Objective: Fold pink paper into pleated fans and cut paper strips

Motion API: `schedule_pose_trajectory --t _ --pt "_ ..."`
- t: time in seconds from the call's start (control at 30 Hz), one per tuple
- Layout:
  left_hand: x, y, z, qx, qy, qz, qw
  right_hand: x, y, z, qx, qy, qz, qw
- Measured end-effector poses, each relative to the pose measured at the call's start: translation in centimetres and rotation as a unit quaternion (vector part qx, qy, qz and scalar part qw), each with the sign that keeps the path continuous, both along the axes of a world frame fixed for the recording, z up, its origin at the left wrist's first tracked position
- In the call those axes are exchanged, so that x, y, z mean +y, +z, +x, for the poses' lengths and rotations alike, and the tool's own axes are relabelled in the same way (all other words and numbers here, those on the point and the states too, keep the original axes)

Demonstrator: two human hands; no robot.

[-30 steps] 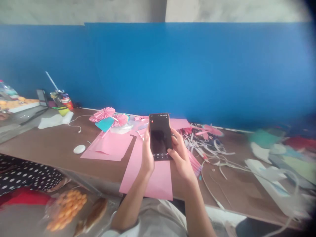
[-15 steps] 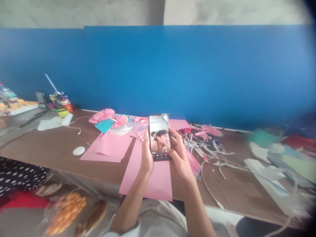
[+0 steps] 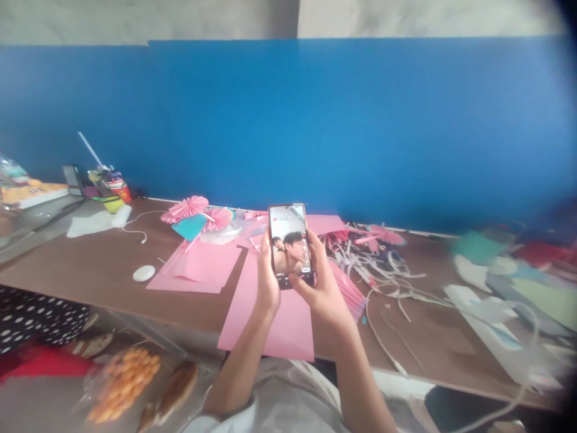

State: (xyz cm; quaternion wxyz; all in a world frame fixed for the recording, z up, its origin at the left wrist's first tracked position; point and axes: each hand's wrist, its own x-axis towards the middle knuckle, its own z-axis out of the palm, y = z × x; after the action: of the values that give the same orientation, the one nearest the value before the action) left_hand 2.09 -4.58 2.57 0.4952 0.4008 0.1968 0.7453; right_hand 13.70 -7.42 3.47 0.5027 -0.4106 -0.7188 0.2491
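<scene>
My left hand (image 3: 268, 279) and my right hand (image 3: 324, 291) hold a black smartphone (image 3: 288, 246) upright between them, above the table. Its lit screen shows a picture of people, and my right thumb lies across its lower part. Below my hands lies a long pink paper sheet (image 3: 265, 319), overhanging the board's front edge. Another pink sheet (image 3: 198, 270) lies to its left. Pink paper fans (image 3: 187, 208) stand behind the phone, and a tangle of white paper strips (image 3: 374, 261) lies to its right.
The brown tabletop (image 3: 81, 270) runs along a blue wall (image 3: 288, 120). A white computer mouse (image 3: 144, 273) and a white cable (image 3: 135, 231) lie at left. Blurred coloured papers (image 3: 509, 282) lie at right. A bag of orange snacks (image 3: 124, 382) sits below the front edge.
The phone screen has gone from dark to lit with a picture. My right thumb has moved across the lower screen, and the phone sits slightly higher.
</scene>
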Motion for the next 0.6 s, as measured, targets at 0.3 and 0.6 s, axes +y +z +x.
schedule_pose_trajectory --t 0.3,0.6 --pt "-0.08 0.51 0.14 -0.031 -0.029 0.000 0.999 -0.12 0.19 0.12 0.013 0.010 -0.003 1.000" --pt "-0.12 0.06 0.20 -0.025 -0.009 -0.021 0.999 -0.40 0.19 0.55 0.059 0.023 -0.039 0.997"
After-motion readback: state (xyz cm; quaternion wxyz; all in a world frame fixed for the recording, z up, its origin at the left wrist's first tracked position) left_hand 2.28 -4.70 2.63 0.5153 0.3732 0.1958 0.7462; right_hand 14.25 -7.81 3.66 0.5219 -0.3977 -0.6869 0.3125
